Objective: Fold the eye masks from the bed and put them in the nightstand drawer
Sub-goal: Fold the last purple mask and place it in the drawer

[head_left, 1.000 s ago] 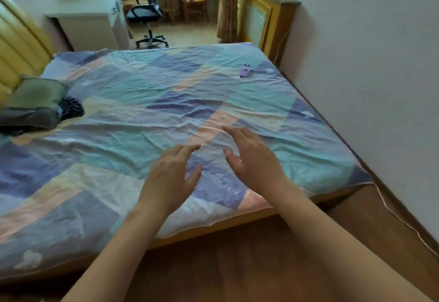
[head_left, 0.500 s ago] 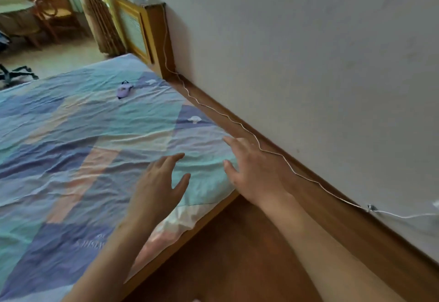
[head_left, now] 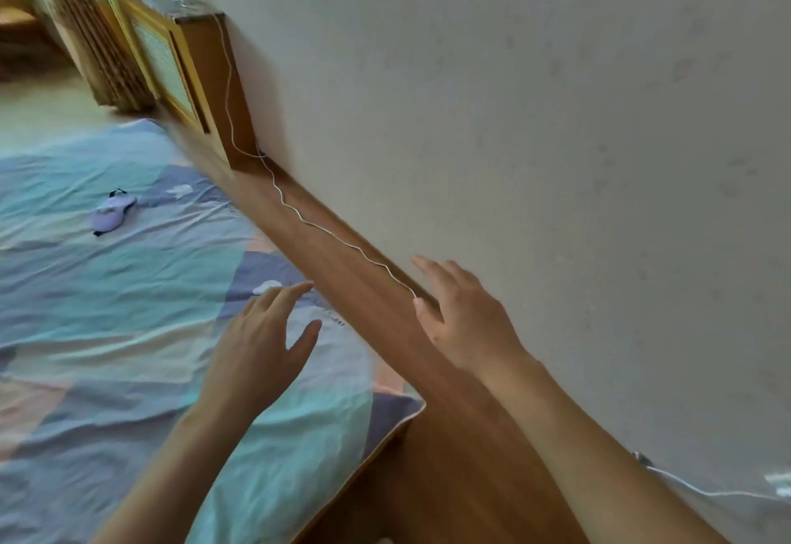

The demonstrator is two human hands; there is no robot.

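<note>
Both hands were empty with fingers spread: the left hand [head_left: 261,346] over the bed [head_left: 107,329], the right hand [head_left: 464,321] over the wooden floor [head_left: 342,269]. A lavender eye mask [head_left: 112,211] lay far up the patchwork bedsheet [head_left: 299,436], whose printed lettering was too blurred to read.

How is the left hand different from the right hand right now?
The left hand is over the patchwork bedsheet; the right hand is over the wooden floor strip by the wall. The right hand reaches farther forward and sits next to the white cable; the left does not. Both are open and empty.
</note>
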